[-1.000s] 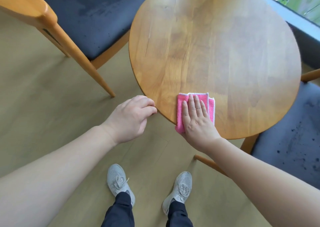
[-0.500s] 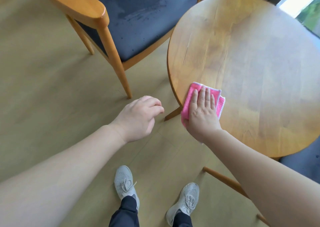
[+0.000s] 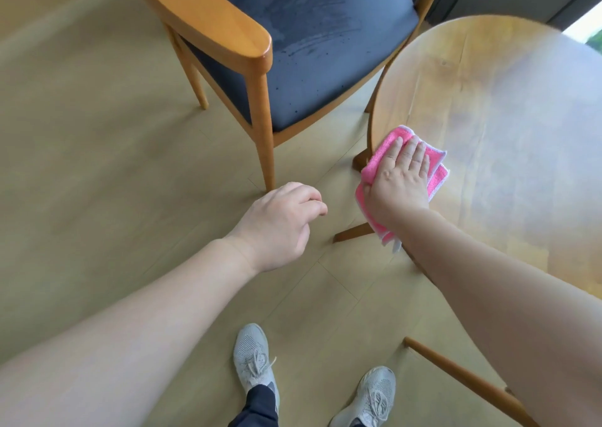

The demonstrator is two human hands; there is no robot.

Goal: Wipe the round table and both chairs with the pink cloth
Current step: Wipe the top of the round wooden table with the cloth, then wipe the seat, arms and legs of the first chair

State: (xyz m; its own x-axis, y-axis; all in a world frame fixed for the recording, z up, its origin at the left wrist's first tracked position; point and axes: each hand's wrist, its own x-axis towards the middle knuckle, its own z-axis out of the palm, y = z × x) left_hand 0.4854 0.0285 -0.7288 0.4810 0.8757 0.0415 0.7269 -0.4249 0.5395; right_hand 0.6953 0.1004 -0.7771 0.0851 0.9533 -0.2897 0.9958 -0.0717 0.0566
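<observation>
The round wooden table (image 3: 508,107) fills the right side of the view. A folded pink cloth (image 3: 378,162) lies over its left rim, part of it hanging off the edge. My right hand (image 3: 400,179) presses flat on the cloth with straight fingers. My left hand (image 3: 280,224) hovers over the floor left of the table, fingers loosely curled and holding nothing. One wooden chair (image 3: 228,32) with a dark blue seat (image 3: 312,35) stands at the upper left; its seat shows damp streaks.
Table legs (image 3: 355,232) splay out across the light wood floor (image 3: 97,166) below the rim. My two grey shoes (image 3: 254,358) stand at the bottom centre. A window and dark wall lie behind the table at the upper right.
My right hand has slid the cloth along the table rim to the left side, and part of it now hangs off the edge. The view has swung left, bringing the chair closer to centre.
</observation>
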